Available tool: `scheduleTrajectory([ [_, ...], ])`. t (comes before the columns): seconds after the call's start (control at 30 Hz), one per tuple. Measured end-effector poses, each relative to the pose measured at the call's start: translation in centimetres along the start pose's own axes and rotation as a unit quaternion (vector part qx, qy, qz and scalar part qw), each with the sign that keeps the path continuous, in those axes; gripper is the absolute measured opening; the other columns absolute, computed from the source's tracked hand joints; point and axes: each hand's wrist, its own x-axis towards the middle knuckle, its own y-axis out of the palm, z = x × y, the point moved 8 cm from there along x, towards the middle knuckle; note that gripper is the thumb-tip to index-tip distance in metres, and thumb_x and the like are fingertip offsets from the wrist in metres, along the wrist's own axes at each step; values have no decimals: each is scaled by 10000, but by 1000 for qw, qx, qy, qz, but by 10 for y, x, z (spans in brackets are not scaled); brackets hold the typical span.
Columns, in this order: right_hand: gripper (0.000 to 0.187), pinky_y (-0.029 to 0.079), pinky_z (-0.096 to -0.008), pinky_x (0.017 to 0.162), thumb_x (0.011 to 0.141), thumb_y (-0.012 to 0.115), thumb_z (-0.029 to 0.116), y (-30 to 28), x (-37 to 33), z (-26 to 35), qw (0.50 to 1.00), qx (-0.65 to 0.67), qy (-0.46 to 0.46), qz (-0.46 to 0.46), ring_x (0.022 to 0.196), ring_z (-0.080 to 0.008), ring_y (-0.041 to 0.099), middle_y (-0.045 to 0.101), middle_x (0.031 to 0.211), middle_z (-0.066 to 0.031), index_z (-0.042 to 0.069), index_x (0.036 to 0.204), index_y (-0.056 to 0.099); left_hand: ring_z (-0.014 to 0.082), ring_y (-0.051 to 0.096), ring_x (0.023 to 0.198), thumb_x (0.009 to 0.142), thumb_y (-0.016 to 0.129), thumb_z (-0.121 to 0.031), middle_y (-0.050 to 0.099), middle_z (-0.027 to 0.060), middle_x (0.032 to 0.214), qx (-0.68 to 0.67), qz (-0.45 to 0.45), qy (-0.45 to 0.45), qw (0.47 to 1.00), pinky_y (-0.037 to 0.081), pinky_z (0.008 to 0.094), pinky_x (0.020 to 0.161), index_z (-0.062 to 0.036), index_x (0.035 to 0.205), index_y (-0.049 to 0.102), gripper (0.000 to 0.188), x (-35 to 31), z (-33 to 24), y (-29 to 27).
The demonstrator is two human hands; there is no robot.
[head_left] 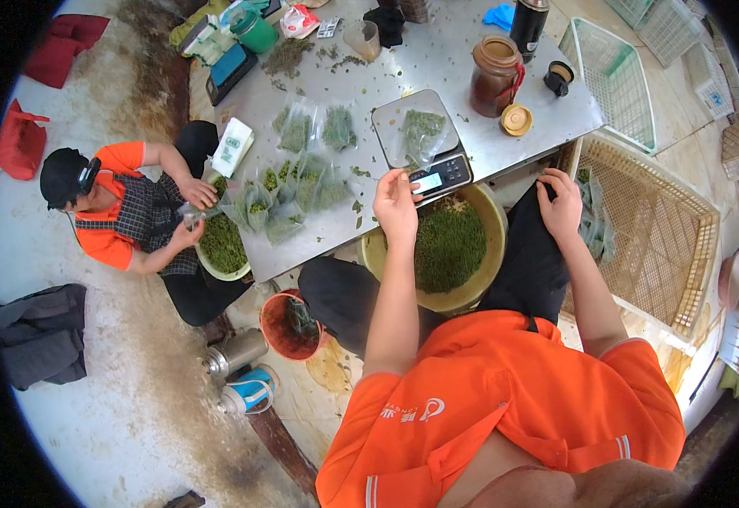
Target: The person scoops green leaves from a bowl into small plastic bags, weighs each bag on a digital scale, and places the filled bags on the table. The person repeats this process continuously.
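Observation:
A clear plastic bag of green herb (pixel 423 129) lies on the steel plate of a digital scale (pixel 391 146) at the table's near edge. My left hand (pixel 396 206) is at the scale's display, its fingers closed at the narrowed near end of that bag; the fingertips are small in view. Over my right knee is my right hand (pixel 561 203), its fingers loosely bent and apart, with nothing seen in it. Between my knees stands a wide yellowish basin (pixel 496 222) heaped with green herb (pixel 450 245).
Several filled bags (pixel 308 182) crowd the metal table (pixel 335 80). A brown jar (pixel 496 76) and its yellow lid (pixel 517 120) stand right of the scale. At left, a co-worker (pixel 124 203) handles a bag over another basin. A plastic crate (pixel 649 229) is at right, a red bucket (pixel 290 325) below.

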Motion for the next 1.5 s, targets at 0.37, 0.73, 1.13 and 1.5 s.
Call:
scheduleTrajectory([
  [0.37, 99, 518, -415, 971, 879, 742, 114, 3, 2, 4, 1000, -15, -25, 7, 1067, -301, 673, 738, 1116, -67, 54, 958, 750, 310, 687, 1155, 1070, 557, -103, 688, 188, 1253, -344, 40, -75, 935, 587, 428, 1011, -60, 1147, 587, 93, -17, -2, -4],
  [0.73, 89, 513, -424, 989, 877, 743, 113, 2, 4, 19, 999, -24, -46, 16, 1067, -308, 672, 735, 1094, -64, 62, 950, 746, 230, 697, 1053, 1097, 513, -122, 695, 126, 1198, -143, 89, -142, 975, 587, 375, 926, -54, 1166, 608, 135, -90, 43, -11],
  [1.13, 82, 520, -419, 974, 872, 743, 109, 0, 3, 17, 999, -23, -47, 12, 1055, -305, 676, 739, 1056, -75, 62, 940, 744, 277, 757, 877, 1005, 675, -217, 777, 167, 977, 373, -49, 129, 917, 583, 375, 808, -27, 1105, 745, 226, -39, -36, -41],
  [1.5, 82, 528, -414, 968, 863, 748, 102, 0, 4, 20, 999, -13, -52, 5, 1050, -312, 686, 746, 1026, -97, 52, 928, 745, 320, 732, 701, 955, 704, -335, 759, 197, 851, 535, -169, 78, 824, 571, 441, 647, -18, 936, 764, 323, 63, -23, -75],
])
